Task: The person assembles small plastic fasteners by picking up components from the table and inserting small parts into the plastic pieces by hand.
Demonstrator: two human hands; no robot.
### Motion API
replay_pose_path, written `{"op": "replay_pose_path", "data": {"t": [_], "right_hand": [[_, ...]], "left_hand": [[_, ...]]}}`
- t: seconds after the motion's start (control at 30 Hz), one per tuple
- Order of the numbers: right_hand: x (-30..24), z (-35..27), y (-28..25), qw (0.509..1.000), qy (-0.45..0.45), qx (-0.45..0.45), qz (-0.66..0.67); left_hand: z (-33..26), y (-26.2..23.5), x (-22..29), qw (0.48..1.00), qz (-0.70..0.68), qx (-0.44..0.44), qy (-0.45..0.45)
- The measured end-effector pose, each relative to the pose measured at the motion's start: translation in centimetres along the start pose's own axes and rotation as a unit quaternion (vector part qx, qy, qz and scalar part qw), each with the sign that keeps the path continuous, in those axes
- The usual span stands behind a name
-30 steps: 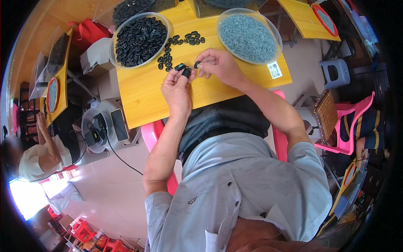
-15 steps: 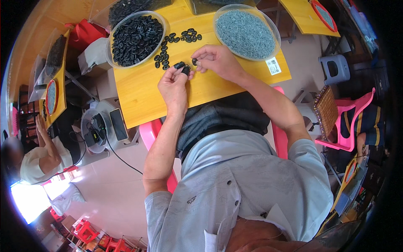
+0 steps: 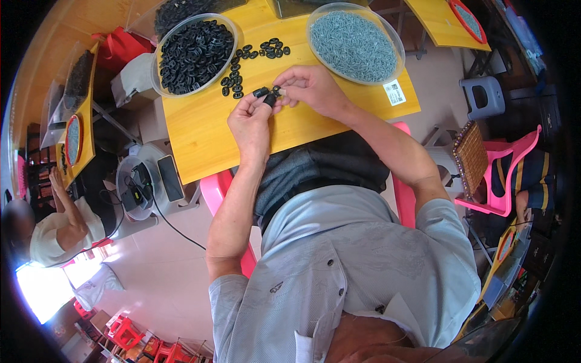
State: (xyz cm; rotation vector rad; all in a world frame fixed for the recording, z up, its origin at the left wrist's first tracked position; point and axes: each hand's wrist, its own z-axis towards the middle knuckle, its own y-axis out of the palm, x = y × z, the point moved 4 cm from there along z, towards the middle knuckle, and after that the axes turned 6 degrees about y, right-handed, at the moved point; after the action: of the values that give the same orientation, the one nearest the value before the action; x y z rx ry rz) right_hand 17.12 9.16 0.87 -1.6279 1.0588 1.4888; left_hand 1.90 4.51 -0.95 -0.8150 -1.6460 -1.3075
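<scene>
My left hand [image 3: 249, 124] is closed above the near part of the yellow table, with black covers on its thumb tip and one fingertip. Whatever it pinches is too small to make out. Touching or almost touching those tips, my right hand [image 3: 315, 91] pinches a small black piece [image 3: 276, 89]. Beyond my hands, several black oval pieces with holes [image 3: 236, 80] lie loose on the tabletop. A clear round tub [image 3: 154, 75] heaped with the same kind of pieces stands at the left. At the right, another round tub [image 3: 399, 51] is full of small silvery screws.
The yellow table [image 3: 200, 145] bears a white printed label [image 3: 394, 94] near its right edge. A grey stool [image 3: 482, 98] and pink chair [image 3: 505, 175] stand to the right. At the left, a person [image 3: 66, 227] sits beside another yellow table; a black cable [image 3: 172, 225] hangs nearby.
My right hand has moved slightly left, bringing the small black piece against or very near my left fingertips. My left hand has hardly shifted. The loose oval pieces remain in place.
</scene>
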Motion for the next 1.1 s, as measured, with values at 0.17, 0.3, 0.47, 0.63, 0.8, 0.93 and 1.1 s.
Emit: {"op": "replay_pose_path", "data": {"t": [0.17, 0.3, 0.47, 0.63, 0.8, 0.93, 1.1], "right_hand": [[-0.1, 0.0, -0.1, 1.0, -0.008, 0.013, -0.01], [-0.5, -0.2, 0.0, 1.0, -0.003, 0.018, -0.002], [-0.4, 0.0, 0.0, 1.0, 0.001, 0.013, 0.003], [-0.5, -0.1, 0.2, 1.0, -0.001, 0.015, -0.001], [-0.5, -0.2, 0.2, 1.0, 0.005, 0.019, -0.003], [-0.9, -0.1, -0.5, 1.0, 0.006, 0.01, -0.025], [-1.1, 0.3, -1.8, 0.995, 0.065, -0.069, -0.038]], "left_hand": [[-0.1, 0.1, 0.1, 1.0, -0.001, 0.0, -0.013], [0.0, -0.1, -0.1, 1.0, 0.003, 0.001, -0.015], [-0.1, 0.0, 0.0, 1.0, 0.011, 0.008, -0.012], [-0.4, 0.4, 0.1, 1.0, -0.005, 0.012, 0.0], [-0.4, 0.3, 0.0, 1.0, -0.002, 0.007, 0.008], [-0.2, 0.4, 0.0, 0.998, 0.031, -0.053, 0.022], [0.4, 0.0, -0.6, 0.97, 0.166, -0.169, 0.047]]}}
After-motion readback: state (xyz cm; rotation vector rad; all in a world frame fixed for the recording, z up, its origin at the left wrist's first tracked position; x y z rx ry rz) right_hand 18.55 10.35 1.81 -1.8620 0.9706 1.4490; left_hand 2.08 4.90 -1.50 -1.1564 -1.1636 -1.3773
